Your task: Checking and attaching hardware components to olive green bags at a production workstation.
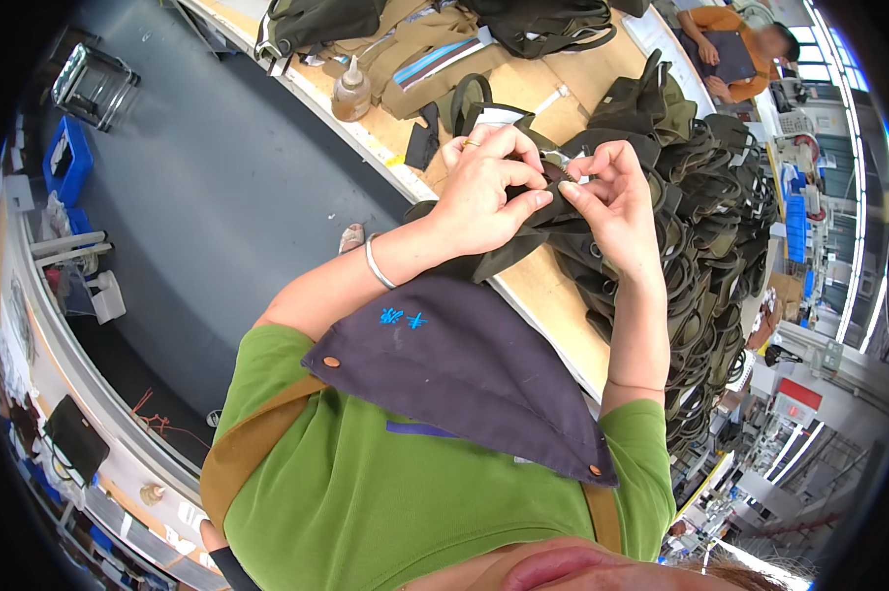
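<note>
A dark olive fabric piece (pixel 504 258), apparently part of a bag, hangs over the near edge of the wooden table in front of me. My left hand (pixel 489 192) pinches its upper part, thumb against the bent fingers. Close beside it, my right hand (pixel 612 202) holds the same piece between thumb and forefinger, the other fingers curled. Between the fingertips a small dark strip with a ribbed edge shows; its kind is too small to make out. The pinched edge is partly hidden behind my fingers.
A large heap of dark olive bags (pixel 705 207) lies right of my hands. On the table (pixel 548 84) are a squeeze bottle (pixel 352 94) and tan fabric pieces (pixel 430 64). A person (pixel 745 54) works at the far right. A metal stool (pixel 95 84) and blue crate (pixel 67 163) stand left.
</note>
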